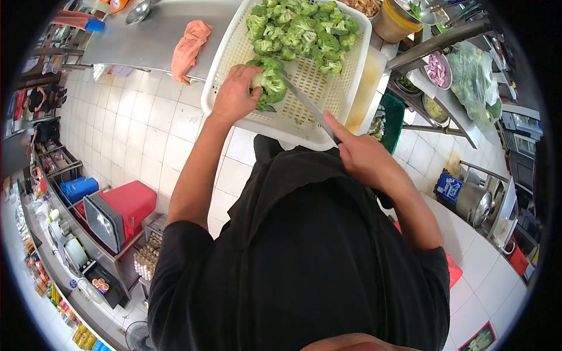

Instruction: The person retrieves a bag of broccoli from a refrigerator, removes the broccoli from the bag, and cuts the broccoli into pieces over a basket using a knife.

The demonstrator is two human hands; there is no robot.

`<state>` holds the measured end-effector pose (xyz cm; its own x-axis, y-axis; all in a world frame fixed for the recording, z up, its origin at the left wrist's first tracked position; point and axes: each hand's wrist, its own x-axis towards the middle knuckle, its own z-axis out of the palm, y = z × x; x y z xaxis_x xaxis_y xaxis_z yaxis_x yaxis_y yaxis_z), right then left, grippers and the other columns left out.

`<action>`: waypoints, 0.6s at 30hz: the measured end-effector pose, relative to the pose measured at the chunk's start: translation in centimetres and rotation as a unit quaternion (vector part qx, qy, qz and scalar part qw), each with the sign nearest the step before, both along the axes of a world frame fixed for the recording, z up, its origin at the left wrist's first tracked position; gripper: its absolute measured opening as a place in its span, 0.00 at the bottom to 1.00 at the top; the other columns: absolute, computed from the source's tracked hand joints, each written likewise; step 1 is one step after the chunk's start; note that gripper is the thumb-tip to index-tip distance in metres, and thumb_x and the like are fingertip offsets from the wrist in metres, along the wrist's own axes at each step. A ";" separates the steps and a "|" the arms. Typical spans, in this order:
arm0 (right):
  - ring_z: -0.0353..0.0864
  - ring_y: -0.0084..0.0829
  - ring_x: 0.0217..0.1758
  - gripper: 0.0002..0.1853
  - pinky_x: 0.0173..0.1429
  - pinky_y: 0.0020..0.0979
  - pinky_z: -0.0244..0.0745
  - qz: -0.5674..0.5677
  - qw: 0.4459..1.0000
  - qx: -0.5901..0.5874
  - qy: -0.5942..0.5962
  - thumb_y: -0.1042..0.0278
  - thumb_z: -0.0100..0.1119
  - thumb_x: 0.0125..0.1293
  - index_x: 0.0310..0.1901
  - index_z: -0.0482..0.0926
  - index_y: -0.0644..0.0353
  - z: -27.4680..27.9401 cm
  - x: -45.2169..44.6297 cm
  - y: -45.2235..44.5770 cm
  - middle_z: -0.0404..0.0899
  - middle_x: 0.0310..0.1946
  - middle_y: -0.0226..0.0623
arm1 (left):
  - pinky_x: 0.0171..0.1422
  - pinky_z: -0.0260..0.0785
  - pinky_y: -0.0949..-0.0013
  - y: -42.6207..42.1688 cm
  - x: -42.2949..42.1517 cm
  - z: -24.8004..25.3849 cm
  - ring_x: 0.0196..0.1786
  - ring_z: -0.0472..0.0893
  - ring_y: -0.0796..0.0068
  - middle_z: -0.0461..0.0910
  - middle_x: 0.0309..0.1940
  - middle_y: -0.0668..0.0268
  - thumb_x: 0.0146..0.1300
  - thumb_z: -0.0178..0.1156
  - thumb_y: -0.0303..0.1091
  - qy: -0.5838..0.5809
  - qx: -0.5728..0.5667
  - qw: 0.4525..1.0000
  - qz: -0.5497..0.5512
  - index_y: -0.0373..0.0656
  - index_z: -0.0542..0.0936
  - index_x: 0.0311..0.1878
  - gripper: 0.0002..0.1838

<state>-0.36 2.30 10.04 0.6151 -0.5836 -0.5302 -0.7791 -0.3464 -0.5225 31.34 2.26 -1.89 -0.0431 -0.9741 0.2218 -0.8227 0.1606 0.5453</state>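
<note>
My left hand (237,95) is closed around a head of broccoli (272,86) over the near left part of a white perforated basket (212,96). In my right hand (366,153) is a knife (310,106), its blade slanting up and left until the tip meets the broccoli. The knife's handle is mostly hidden in my fist. Many cut broccoli florets (301,29) are heaped in the far part of the basket.
An orange cloth (190,50) lies on the steel table (146,44) left of the basket, with a metal bowl (138,11) farther back. On the right are a green bin (393,120), a bowl of chopped purple onion (437,70) and a plastic bag (473,82).
</note>
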 end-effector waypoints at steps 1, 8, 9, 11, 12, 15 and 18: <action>0.79 0.62 0.34 0.38 0.46 0.55 0.72 0.015 1.000 -0.004 -0.015 0.71 0.47 0.70 0.80 0.49 0.41 -0.3 0.3 0.0 0.77 0.26 0.63 | 0.67 0.69 0.57 0.1 0.1 0.0 0.61 0.75 0.52 0.80 0.50 0.55 0.53 0.65 0.24 0.004 -0.002 1.000 -0.005 0.40 0.79 0.53 0.21; 0.81 0.62 0.34 0.39 0.43 0.55 0.73 0.031 0.999 0.025 0.016 0.74 0.46 0.67 0.80 0.50 0.49 0.0 1.7 -0.5 0.80 0.29 0.63 | 0.66 0.69 0.57 0.5 -0.1 -0.6 0.62 0.74 0.52 0.80 0.50 0.55 0.53 0.66 0.22 0.012 -0.032 0.999 -0.002 0.40 0.78 0.53 0.21; 0.81 0.62 0.34 0.39 0.44 0.55 0.73 0.027 0.999 0.027 0.014 0.73 0.46 0.67 0.80 0.50 0.48 0.0 1.5 -0.3 0.80 0.29 0.63 | 0.66 0.69 0.57 0.5 -0.1 -0.6 0.62 0.74 0.52 0.80 0.51 0.56 0.52 0.66 0.21 0.015 -0.031 0.999 0.005 0.40 0.78 0.53 0.22; 0.81 0.62 0.34 0.38 0.44 0.55 0.73 0.021 0.999 0.029 0.013 0.73 0.45 0.68 0.80 0.50 0.48 0.0 1.1 -0.2 0.80 0.29 0.63 | 0.66 0.69 0.57 0.7 0.0 -0.6 0.62 0.74 0.51 0.80 0.52 0.57 0.52 0.67 0.20 0.016 -0.032 0.999 0.015 0.39 0.78 0.54 0.23; 0.81 0.62 0.35 0.37 0.45 0.56 0.73 0.019 0.999 0.027 0.013 0.73 0.45 0.69 0.80 0.50 0.48 0.0 0.9 -0.2 0.80 0.29 0.63 | 0.67 0.69 0.57 0.7 0.0 -0.7 0.62 0.74 0.51 0.80 0.52 0.57 0.52 0.67 0.20 0.015 -0.035 0.999 0.017 0.39 0.79 0.54 0.23; 0.81 0.63 0.36 0.37 0.46 0.57 0.73 0.010 1.000 0.027 0.009 0.72 0.44 0.70 0.80 0.50 0.48 -0.2 1.1 -0.2 0.80 0.30 0.64 | 0.67 0.69 0.57 0.6 -0.1 -1.1 0.63 0.74 0.51 0.80 0.52 0.57 0.52 0.67 0.20 0.011 -0.034 0.999 0.015 0.39 0.78 0.54 0.23; 0.81 0.64 0.37 0.36 0.48 0.57 0.73 0.008 1.000 0.024 -0.008 0.71 0.44 0.70 0.79 0.50 0.49 -0.7 1.8 -0.7 0.80 0.31 0.66 | 0.68 0.69 0.57 0.6 0.0 -1.1 0.63 0.74 0.51 0.80 0.53 0.56 0.52 0.67 0.20 0.019 -0.029 0.999 0.018 0.39 0.78 0.54 0.23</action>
<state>1.48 1.61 9.32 0.6327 -0.5473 -0.5479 -0.7651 -0.3324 -0.5515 31.29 2.85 -3.02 0.0018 -0.9603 0.2788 -0.8077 0.1630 0.5666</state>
